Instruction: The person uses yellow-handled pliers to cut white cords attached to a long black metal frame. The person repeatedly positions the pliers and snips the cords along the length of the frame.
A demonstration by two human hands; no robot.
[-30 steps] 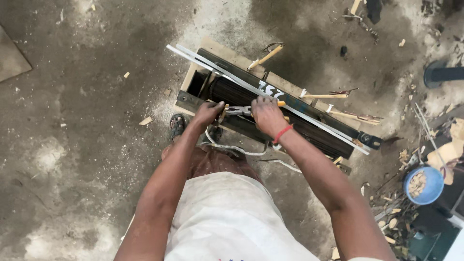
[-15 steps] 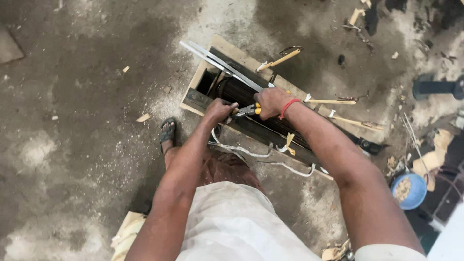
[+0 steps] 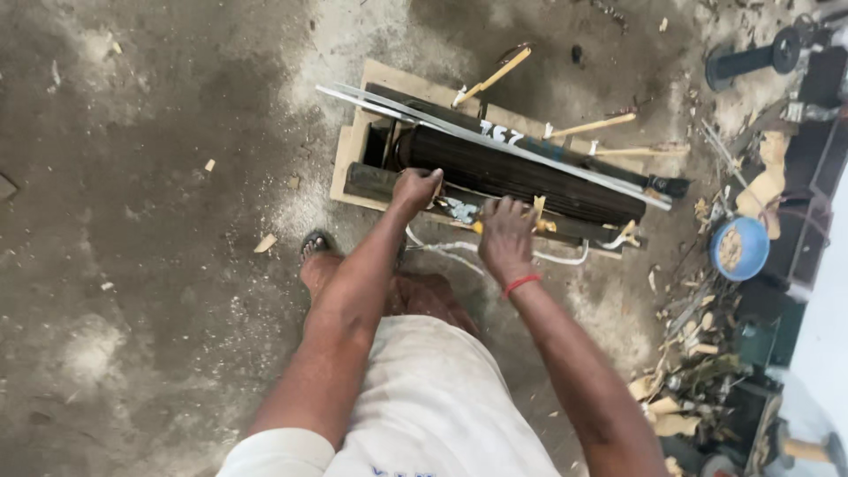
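A long dark ribbed assembly (image 3: 521,172) lies on a flat wooden board (image 3: 346,163) on the concrete floor, with thin metal strips (image 3: 415,113) laid along its top. My left hand (image 3: 415,188) presses on the near dark bar at the left end. My right hand (image 3: 505,237) with a red wrist band grips a yellow-handled tool (image 3: 477,225) against the near edge; its metal jaws (image 3: 458,210) reach toward my left hand. White cable (image 3: 459,252) curls below the board.
Wooden sticks (image 3: 495,75) stick out behind the assembly. A blue bowl (image 3: 740,247) with scraps, wood offcuts (image 3: 680,344) and dark machine parts (image 3: 751,57) crowd the right side. My sandalled foot (image 3: 314,252) stands left of the board. Bare concrete spreads to the left.
The view has swung, so the assembly now sits higher and further right. My right hand has slid from the top strip down to the near edge with the tool. My left hand stays on the bar.
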